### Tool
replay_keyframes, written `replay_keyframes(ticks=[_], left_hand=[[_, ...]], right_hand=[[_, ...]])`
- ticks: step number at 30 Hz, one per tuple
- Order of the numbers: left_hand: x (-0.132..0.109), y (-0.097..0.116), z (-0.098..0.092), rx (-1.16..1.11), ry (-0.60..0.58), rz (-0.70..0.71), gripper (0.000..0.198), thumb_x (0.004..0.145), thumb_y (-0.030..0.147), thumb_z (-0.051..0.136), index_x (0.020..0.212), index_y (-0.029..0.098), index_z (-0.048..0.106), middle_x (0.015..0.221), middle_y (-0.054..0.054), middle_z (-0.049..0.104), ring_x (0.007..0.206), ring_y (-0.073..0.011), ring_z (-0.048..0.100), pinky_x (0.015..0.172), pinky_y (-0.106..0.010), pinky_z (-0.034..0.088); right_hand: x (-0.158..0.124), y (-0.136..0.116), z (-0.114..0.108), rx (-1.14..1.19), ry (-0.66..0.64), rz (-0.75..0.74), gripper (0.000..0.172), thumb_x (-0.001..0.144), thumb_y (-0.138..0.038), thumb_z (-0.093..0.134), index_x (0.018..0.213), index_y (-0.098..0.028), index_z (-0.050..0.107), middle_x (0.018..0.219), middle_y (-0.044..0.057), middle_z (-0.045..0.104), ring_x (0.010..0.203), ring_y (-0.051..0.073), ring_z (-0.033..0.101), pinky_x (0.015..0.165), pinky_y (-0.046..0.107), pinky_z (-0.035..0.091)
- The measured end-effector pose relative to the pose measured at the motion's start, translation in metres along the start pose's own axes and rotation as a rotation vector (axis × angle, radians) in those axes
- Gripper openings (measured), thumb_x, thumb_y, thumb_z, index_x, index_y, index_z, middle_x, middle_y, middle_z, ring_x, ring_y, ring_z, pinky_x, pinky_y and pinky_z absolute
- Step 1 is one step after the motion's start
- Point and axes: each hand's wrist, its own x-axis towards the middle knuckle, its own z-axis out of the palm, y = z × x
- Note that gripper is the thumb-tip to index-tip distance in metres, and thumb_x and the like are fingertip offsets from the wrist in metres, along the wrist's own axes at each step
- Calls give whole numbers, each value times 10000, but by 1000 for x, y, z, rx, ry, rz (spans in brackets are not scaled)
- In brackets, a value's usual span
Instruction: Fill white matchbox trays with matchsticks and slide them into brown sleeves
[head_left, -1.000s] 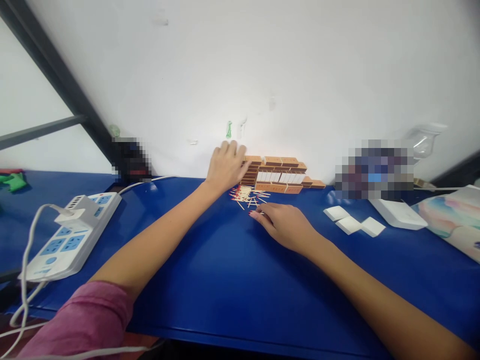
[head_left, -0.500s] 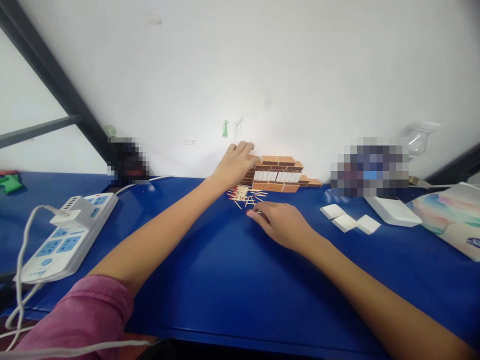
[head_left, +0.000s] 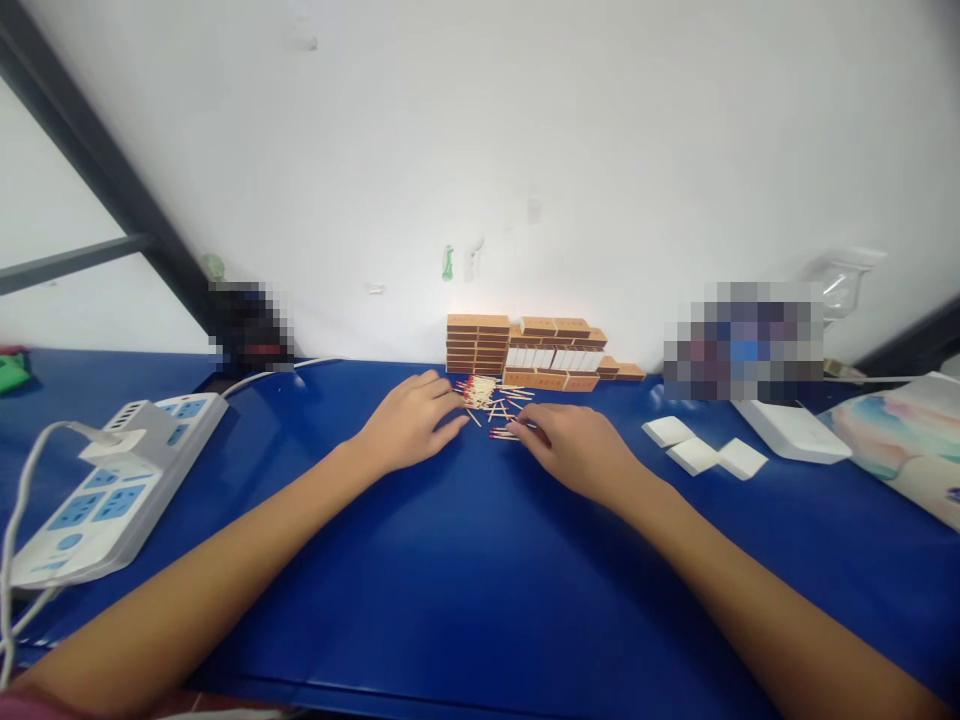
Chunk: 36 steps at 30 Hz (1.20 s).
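Note:
My left hand hovers low at the left side of a loose pile of red-tipped matches, thumb and fingers apart with nothing visible between them. On the other side, my right hand rests near the table, its thumb and fingers closed on a few matches whose red heads point left. Several single matches lie scattered between the two hands. Behind the pile stands a neat stack of brown matchboxes. Beside it, more matchboxes are built up, with a row of white-faced ones in the middle.
Three white square pieces lie on the blue table to the right, near a white box and a colourful pouch. A white power strip with cables occupies the left. A white wall rises behind.
My left hand has come down from the top of the matchbox stack to the left of the match pile, uncovering the stack. My right hand has shifted slightly right, still at the matches.

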Motion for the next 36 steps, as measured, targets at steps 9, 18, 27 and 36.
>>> replay_keyframes(ticks=[9,18,27,36], left_hand=[[-34,-7,-2,-18,48,-66,258,1052,326,525,1090,158,718,944,-67,741,865,-212,674,809,-378,556],[-36,25,3,-72,109,80,222,1042,309,564,1132,153,694,842,-40,711,801,-197,645,804,-373,566],[-35,27,0,-58,102,97,218,1043,299,553,1127,152,690,822,-40,701,788,-198,638,781,-371,577],[-35,29,0,-73,117,94,225,1041,306,551,1119,157,701,834,-46,717,792,-197,658,792,-368,578]], right_hand=[[1,55,-23,-227,20,218,330,1023,-451,478,1022,-211,704,987,117,768,823,287,696,626,358,402],[7,104,-3,-381,3,459,464,1045,-469,409,1223,-112,645,1197,217,680,922,381,710,645,422,461],[-7,150,-11,-238,-195,578,444,929,-594,596,1029,-179,721,1062,231,733,931,388,686,690,455,456],[-15,178,0,-179,-215,514,287,757,-465,777,884,-220,699,1004,183,774,866,379,709,665,454,480]])
